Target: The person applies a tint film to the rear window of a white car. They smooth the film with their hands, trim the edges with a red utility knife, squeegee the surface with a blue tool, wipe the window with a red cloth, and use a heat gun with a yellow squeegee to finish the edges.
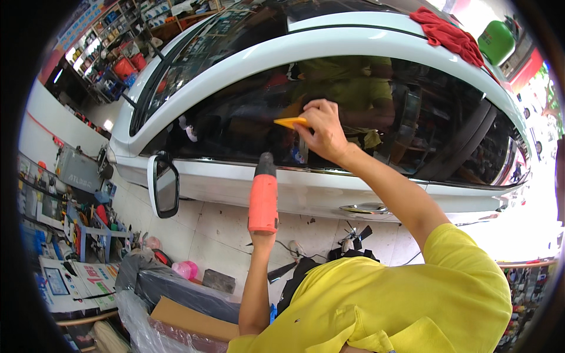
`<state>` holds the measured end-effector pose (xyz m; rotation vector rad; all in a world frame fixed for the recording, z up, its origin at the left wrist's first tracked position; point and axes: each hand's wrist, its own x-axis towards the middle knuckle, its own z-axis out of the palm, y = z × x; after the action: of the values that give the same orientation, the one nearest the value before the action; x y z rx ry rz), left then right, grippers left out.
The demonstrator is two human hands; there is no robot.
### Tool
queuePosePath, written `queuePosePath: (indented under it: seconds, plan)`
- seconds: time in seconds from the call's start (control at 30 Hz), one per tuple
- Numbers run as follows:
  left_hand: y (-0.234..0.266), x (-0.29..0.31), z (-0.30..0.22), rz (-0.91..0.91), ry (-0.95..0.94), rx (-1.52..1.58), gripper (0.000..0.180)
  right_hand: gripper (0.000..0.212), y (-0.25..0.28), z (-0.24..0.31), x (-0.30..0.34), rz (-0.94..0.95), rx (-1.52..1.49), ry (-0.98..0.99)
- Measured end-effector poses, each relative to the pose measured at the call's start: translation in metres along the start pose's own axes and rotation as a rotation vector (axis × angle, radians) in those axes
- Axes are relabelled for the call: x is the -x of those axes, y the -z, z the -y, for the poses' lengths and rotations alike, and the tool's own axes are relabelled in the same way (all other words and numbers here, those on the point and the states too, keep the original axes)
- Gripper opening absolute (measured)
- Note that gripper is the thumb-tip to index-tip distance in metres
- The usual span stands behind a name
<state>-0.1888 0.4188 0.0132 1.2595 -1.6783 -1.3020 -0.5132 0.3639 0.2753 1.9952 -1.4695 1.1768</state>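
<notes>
My left hand point(262, 239) is closed round the handle of a red heat gun point(263, 203), mostly hidden behind its body. The dark nozzle points at the lower edge of the dark side window point(235, 120) of a white car point(312, 191). Higher up, my right hand point(325, 130) pinches an orange-yellow squeegee card point(290, 122) between thumb and fingers, its tip pointing left. The card is in front of the glass; I cannot tell whether it touches. My yellow shirt reflects in the window.
A side mirror point(165, 185) juts out left of the heat gun. On the roof lies a red cloth point(447, 35), near a green tank point(496, 42). At lower left, plastic-wrapped boxes point(188, 320) stand beside tools and a grey block point(219, 280). A fan-like stand point(354, 238) is near my feet.
</notes>
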Motion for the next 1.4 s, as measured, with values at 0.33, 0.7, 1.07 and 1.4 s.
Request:
queuePosePath:
  seconds: [0.33, 0.7, 1.07, 1.4]
  plan:
    - [0.008, 0.012, 0.038, 0.115, -0.009, 0.39, 0.043, 0.025, -0.032, 0.005, -0.03, -0.197, 0.098, -0.061]
    - [0.008, -0.008, -0.003, 0.028, -0.077, 0.402, 0.014, 0.023, -0.043, 0.007, -0.029, -0.153, 0.161, -0.121]
    - [0.004, -0.011, 0.028, -0.031, -0.301, 0.14, 0.031, 0.022, -0.054, 0.017, -0.038, -0.133, 0.227, -0.105]
    - [0.049, 0.053, -0.011, 0.019, -0.219, 0.033, 0.048, 0.019, -0.126, 0.059, 0.045, 0.357, 0.125, 0.203]
